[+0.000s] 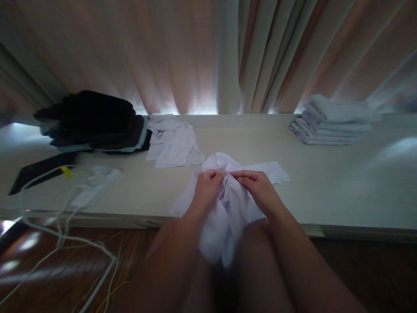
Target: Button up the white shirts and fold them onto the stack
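A white shirt (236,204) lies bunched over the front edge of the ledge, its lower part hanging between my knees. My left hand (208,184) pinches the cloth near the middle of the shirt. Close beside it, my right hand (256,184) grips the same cloth between thumb and fingers, the fingertips of both hands almost meeting. One sleeve-like flap stretches to the right across the ledge. What exactly the fingertips pinch, such as a button or a seam, is too small to make out.
Another loose white garment (176,141) lies behind to the left. Beyond it stands a stack of dark folded clothes (97,121). A folded white pile (332,121) sits at the back right. A power strip (96,189) with trailing cables and a dark flat object (42,171) lie on the left.
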### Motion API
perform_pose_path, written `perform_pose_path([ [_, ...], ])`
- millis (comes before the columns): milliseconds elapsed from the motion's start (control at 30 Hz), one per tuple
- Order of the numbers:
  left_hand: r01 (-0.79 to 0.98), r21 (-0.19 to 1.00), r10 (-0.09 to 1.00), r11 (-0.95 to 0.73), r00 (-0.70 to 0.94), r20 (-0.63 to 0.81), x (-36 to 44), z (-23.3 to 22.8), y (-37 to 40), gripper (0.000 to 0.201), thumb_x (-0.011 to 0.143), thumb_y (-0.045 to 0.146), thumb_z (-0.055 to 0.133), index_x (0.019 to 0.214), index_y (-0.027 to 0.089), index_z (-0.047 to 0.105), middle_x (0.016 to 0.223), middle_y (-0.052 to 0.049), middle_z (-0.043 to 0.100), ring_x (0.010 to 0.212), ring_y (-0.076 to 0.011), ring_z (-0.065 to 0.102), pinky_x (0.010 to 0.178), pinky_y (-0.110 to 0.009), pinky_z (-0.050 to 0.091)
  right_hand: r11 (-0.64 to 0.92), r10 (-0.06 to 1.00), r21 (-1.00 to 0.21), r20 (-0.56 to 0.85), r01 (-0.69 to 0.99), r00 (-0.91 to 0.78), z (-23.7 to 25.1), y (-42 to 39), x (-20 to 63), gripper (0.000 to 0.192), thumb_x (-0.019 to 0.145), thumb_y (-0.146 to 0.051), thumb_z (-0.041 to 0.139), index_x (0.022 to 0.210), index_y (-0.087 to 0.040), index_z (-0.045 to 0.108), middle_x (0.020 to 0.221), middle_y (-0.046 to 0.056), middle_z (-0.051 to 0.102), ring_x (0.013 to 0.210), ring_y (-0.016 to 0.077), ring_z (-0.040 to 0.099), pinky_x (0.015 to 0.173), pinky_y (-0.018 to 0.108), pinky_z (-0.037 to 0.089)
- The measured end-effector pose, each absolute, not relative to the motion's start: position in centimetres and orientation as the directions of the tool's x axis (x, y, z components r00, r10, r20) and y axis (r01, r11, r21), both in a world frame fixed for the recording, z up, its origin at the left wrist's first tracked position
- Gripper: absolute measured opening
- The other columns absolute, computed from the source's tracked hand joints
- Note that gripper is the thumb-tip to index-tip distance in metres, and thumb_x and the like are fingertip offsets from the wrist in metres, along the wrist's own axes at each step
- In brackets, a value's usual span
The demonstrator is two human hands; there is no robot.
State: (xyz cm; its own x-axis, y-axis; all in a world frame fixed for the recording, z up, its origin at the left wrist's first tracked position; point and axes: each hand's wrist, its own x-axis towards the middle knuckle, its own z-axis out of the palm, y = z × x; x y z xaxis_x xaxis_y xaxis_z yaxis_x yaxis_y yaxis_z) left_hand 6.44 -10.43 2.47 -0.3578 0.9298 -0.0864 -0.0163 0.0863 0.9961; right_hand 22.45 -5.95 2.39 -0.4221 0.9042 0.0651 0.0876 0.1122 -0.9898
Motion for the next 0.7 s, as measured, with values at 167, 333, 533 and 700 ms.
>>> perform_pose_path([
  [167,0.002,0.993,0.935,0.12,-0.337,-0.113,6.6,2.4,-10.4,0.027,0.076,0.034,0.063,0.056,0.017,0.057,0.048,0.005,0.045,0.045,-0.0073,0.037,0.049,-0.022,0.028,0.165,0.922,-0.972,0.092,0.167,-0.375,2.5,-6.1,22.1,0.023,0.08,-0.032,0.069,0.097,-0.022,0.08,0.098,0.005,0.078,0.092,0.0238,0.071,0.089,0.038,0.051],
  [333,0.038,0.989,0.942,0.14,-0.313,-0.121,6.5,2.0,-10.2,0.025,0.075,0.033,0.063,0.057,0.017,0.056,0.048,0.005,0.047,0.045,-0.0077,0.041,0.048,-0.022,0.03,0.208,0.938,-0.96,0.142,0.185,-0.316,2.5,-6.3,21.6,0.017,0.077,-0.03,0.073,0.088,-0.02,0.079,0.087,0.006,0.078,0.081,0.0222,0.072,0.08,0.035,0.053],
  [533,0.039,0.99,0.952,0.138,-0.282,-0.122,6.3,1.8,-10.1,0.024,0.076,0.033,0.062,0.059,0.018,0.055,0.049,0.005,0.048,0.046,-0.0084,0.044,0.049,-0.021,0.032,0.255,0.953,-0.929,0.194,0.268,-0.234,2.4,-6.6,20.9,0.014,0.077,-0.028,0.073,0.086,-0.02,0.079,0.085,0.005,0.078,0.08,0.0221,0.072,0.08,0.035,0.054],
  [700,0.103,0.988,0.967,0.113,-0.239,-0.085,5.8,2.2,-10.3,0.022,0.075,0.032,0.061,0.059,0.017,0.057,0.052,0.003,0.051,0.049,-0.0091,0.046,0.05,-0.022,0.033,0.29,0.945,-0.905,0.221,0.311,-0.239,2.2,-6.8,20.7,0.011,0.078,-0.026,0.072,0.085,-0.021,0.079,0.086,0.004,0.078,0.08,0.0221,0.072,0.079,0.035,0.054],
])
